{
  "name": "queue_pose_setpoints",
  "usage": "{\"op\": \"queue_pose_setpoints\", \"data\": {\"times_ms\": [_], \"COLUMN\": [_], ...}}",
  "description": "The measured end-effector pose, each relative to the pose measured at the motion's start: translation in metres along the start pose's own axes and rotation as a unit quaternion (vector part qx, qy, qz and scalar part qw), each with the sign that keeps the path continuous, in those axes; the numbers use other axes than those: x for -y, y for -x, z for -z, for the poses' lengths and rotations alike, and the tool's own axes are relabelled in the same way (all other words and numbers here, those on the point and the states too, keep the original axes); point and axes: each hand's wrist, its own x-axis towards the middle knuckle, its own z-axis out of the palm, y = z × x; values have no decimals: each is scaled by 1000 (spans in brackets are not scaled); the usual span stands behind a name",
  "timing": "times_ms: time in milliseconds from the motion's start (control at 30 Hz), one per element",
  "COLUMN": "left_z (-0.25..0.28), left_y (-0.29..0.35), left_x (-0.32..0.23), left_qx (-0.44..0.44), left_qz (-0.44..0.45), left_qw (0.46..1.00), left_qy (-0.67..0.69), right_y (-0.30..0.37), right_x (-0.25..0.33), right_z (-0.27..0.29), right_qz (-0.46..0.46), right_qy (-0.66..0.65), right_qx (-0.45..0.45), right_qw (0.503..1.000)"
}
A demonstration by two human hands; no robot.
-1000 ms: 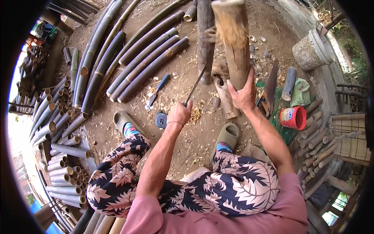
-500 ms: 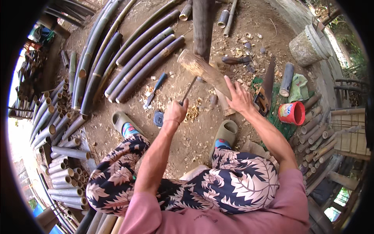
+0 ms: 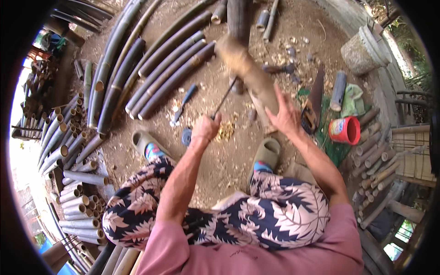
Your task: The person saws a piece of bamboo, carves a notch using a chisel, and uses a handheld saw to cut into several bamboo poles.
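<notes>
My left hand (image 3: pixel 205 127) is closed round the handle of a chisel (image 3: pixel 225 96) with a long, thin metal shaft. Its far end points up and to the right, by the foot of a dark wooden post (image 3: pixel 238 25). In my right hand (image 3: pixel 285 113) is a wooden mallet (image 3: pixel 250 68), a thick club of pale wood, its head raised in front of the post and smeared by motion. My right index finger lies stretched along the wood. Under the mallet, a flat piece of wood (image 3: pixel 263 114) lies on the ground, partly covered.
Bamboo poles (image 3: pixel 172 82) lie at the upper left, and cut bamboo (image 3: pixel 82 224) is stacked at the left. A blue-handled tool (image 3: pixel 188 95) lies near my left foot. At the right are a handsaw (image 3: pixel 314 98), a red tub (image 3: pixel 343 130) and a dirty bucket (image 3: pixel 364 50). Shavings litter the dirt.
The mallet's head has swung up and away, and my right hand has shifted slightly with it. My left hand stays nearly in place, the chisel's shaft angled slightly more to the right.
</notes>
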Motion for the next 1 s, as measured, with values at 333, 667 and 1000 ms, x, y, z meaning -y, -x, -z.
{"op": "queue_pose_setpoints", "data": {"times_ms": [333,667,1000], "left_z": [10,13,12], "left_y": [-2,-27,-7], "left_x": [-9,0,-2], "left_qx": [-15,-10,28], "left_qz": [-18,-14,-5], "left_qw": [1000,1000,1000], "left_qy": [-11,8,-5], "right_y": [6,0,33], "right_x": [-6,-12,-10], "right_z": [4,0,-5], "right_qz": [16,11,-17], "right_qy": [48,84,83], "right_qx": [36,93,76], "right_qw": [998,992,993]}}
